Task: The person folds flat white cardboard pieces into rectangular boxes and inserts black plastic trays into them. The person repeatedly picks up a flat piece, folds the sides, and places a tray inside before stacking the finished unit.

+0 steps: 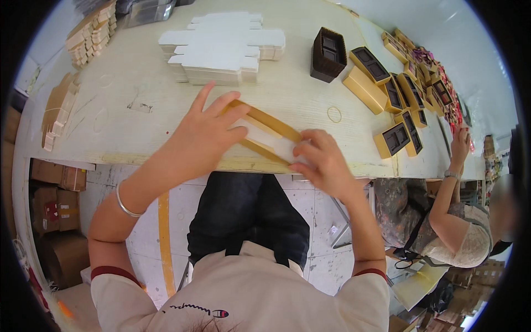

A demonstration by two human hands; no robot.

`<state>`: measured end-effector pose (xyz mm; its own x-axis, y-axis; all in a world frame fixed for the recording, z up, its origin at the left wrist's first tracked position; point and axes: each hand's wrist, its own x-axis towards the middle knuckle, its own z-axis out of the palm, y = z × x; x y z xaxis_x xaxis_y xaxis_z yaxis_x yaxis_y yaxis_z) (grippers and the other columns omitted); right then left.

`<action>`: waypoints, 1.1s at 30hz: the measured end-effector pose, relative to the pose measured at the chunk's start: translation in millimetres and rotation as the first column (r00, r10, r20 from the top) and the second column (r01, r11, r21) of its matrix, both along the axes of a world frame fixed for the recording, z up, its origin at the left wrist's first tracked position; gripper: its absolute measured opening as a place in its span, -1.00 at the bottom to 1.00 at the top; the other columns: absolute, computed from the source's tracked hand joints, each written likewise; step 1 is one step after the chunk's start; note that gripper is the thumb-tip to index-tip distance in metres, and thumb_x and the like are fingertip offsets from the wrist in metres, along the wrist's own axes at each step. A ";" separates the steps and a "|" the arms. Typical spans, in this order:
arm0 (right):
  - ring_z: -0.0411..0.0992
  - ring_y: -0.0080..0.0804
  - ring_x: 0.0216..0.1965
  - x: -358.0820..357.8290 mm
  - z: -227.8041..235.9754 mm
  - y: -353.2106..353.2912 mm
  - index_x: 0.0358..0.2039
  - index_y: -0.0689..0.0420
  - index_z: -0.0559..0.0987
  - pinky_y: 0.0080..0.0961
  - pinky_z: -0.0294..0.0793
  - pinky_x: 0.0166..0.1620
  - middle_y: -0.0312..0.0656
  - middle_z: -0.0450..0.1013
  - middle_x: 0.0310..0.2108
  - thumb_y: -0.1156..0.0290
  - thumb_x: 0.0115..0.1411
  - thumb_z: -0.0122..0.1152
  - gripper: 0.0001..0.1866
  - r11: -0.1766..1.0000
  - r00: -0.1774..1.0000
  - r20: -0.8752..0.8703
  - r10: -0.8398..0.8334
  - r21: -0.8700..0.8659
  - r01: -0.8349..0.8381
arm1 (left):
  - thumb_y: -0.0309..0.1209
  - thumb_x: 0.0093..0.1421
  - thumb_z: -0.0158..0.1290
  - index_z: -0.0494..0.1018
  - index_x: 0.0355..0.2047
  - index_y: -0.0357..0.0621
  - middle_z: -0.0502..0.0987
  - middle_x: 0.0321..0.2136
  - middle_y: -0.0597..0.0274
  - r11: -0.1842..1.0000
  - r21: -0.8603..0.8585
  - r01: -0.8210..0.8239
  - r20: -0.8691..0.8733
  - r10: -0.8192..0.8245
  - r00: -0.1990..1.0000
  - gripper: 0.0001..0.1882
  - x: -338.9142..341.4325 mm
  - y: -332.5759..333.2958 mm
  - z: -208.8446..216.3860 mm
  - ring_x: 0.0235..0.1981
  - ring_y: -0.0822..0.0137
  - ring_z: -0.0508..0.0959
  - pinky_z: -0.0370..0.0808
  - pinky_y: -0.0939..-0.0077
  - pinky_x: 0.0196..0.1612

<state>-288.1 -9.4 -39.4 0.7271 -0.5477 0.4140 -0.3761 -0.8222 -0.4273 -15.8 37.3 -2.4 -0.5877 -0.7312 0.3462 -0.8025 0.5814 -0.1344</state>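
Observation:
Between my two hands is a gold cardboard box (271, 120), open at the top with a white inside, lying slanted at the table's front edge. My left hand (207, 130) grips its left end, the thumb inside the wall and one finger stretched upward. At the lower right end, my right hand (321, 160) has its bent fingers on the box's end and corner. Just beyond my left hand lies a stack of flat white die-cut box blanks (224, 41). The fingers partly hide both ends of the box.
A stack of dark brown plastic trays (328, 54) stands right of the blanks. Several gold boxes (365, 91), most with dark inserts, sit further right. Folded gold card blanks (58, 108) lie far left. Another person's hand (460, 146) reaches over red-wrapped items (451, 102) at the right.

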 end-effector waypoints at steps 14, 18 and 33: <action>0.38 -0.20 -0.23 22.4 10.9 9.4 -0.25 0.12 0.52 -0.37 0.35 -0.13 -0.18 0.38 -0.34 0.49 -0.06 0.35 -0.69 0.992 0.991 -0.049 0.123 0.016 -0.123 | -0.46 -0.04 0.23 0.50 -0.37 -0.13 0.50 -0.20 0.28 0.803 0.493 0.336 -0.468 -0.080 0.880 -0.80 -2.8 11.0 -10.2 -0.18 0.22 0.48 0.48 0.40 -0.12; 0.34 -0.21 -0.32 25.7 10.1 9.0 -0.36 0.13 0.50 -0.34 0.33 -0.24 -0.18 0.33 -0.41 0.48 -0.10 0.38 -0.73 0.993 0.993 -0.034 0.112 0.045 -0.110 | -0.47 -0.04 0.22 0.47 -0.39 -0.13 0.49 -0.28 0.28 0.853 0.405 0.331 -0.476 -0.112 0.872 -0.81 2.9 -0.5 -16.3 -0.23 0.22 0.47 0.47 0.38 -0.20; 0.35 -0.07 -0.25 32.5 6.8 27.1 -0.10 0.19 0.42 -0.26 0.36 -0.20 -0.06 0.37 -0.29 0.59 -0.11 0.30 -0.51 0.970 0.999 -0.010 0.045 0.240 -0.042 | -0.47 0.04 0.15 0.48 -0.43 -0.09 0.40 -0.53 0.22 0.893 0.411 0.181 -0.577 0.102 0.811 -0.92 -26.1 13.0 -33.6 -0.46 0.17 0.47 0.42 0.36 -0.39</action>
